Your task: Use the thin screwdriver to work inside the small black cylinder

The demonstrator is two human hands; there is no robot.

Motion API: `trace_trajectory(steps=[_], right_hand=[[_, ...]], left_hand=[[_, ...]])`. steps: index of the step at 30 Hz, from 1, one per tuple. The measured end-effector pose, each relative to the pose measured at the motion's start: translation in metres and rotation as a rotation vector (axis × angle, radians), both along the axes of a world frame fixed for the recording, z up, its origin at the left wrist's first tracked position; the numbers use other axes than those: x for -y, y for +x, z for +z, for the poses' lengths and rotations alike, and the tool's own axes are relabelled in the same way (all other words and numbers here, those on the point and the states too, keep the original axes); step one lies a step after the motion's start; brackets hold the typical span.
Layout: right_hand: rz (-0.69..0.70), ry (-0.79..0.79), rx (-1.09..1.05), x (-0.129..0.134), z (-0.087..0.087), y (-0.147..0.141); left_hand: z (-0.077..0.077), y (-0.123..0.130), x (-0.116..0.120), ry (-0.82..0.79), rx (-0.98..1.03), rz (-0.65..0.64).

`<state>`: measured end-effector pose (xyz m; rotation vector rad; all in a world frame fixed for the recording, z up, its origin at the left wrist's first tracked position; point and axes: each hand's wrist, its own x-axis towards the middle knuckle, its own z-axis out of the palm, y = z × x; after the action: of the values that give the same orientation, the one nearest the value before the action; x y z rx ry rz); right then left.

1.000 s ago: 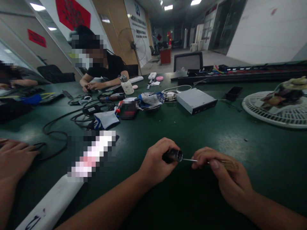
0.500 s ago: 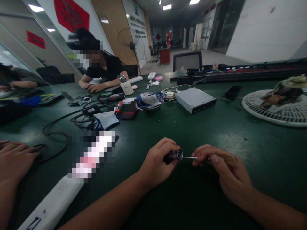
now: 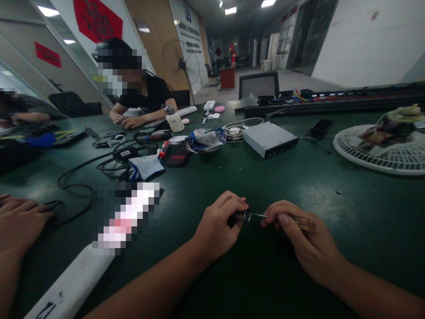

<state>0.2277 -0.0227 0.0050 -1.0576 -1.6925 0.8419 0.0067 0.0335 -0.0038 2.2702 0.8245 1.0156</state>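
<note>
My left hand (image 3: 219, 223) is wrapped round a small dark cylindrical part (image 3: 245, 215) with a shiny round end facing right. From the right, my right hand (image 3: 303, 237) grips a screwdriver (image 3: 306, 224) by its yellowish-brown handle. The thin metal shaft points left and reaches the shiny end of the part; whether its tip is inside is too small to tell. Both hands are just above the dark green table (image 3: 259, 181).
Another person's hand (image 3: 25, 221) rests at the far left beside a long white object (image 3: 71, 277). Further back are black cables, a cloth (image 3: 146, 167), a grey disc drive (image 3: 270, 138) and a white fan grille (image 3: 392, 155). A person sits across the table.
My right hand has moved slightly left with the screwdriver, closer to my left hand. The dark part's shiny end has turned a little away from view.
</note>
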Motion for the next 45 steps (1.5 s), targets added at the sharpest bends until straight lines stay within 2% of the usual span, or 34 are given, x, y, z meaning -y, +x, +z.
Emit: trace_trajectory(steps=[5, 8, 11, 14, 18, 21, 24, 29, 38, 45], right_hand=[[-0.072, -0.062, -0.036, 0.001, -0.004, 0.002], [-0.172, -0.038, -0.074, 0.003, -0.007, 0.003], [-0.201, -0.017, -0.093, 0.003, -0.008, 0.002], [-0.134, -0.022, 0.055, 0.0, -0.005, -0.001], [0.013, 0.056, 0.33, -0.005, -0.004, -0.007], [0.082, 0.079, 0.43, -0.006, -0.006, -0.01], [0.101, 0.041, 0.394, -0.005, -0.008, -0.009], [0.067, -0.037, 0.327, -0.004, -0.008, -0.006], [-0.008, -0.028, 0.293, -0.005, -0.006, -0.001], [-0.024, -0.01, 0.107, -0.006, -0.012, 0.0]], left_hand=[[-0.001, 0.0, 0.002, 0.117, -0.106, 0.066], [0.0, 0.0, 0.003, 0.153, -0.142, 0.131], [0.0, 0.0, 0.002, 0.151, -0.159, 0.182], [0.0, 0.0, 0.002, 0.16, -0.178, 0.208], [0.001, 0.001, 0.002, 0.18, -0.205, 0.256], [0.001, 0.001, 0.001, 0.162, -0.233, 0.302], [0.0, 0.001, 0.0, 0.112, -0.277, 0.333], [0.0, 0.001, 0.0, 0.036, -0.291, 0.311], [0.002, 0.003, 0.001, 0.031, -0.262, 0.292], [-0.002, 0.002, 0.001, -0.003, -0.232, 0.263]])
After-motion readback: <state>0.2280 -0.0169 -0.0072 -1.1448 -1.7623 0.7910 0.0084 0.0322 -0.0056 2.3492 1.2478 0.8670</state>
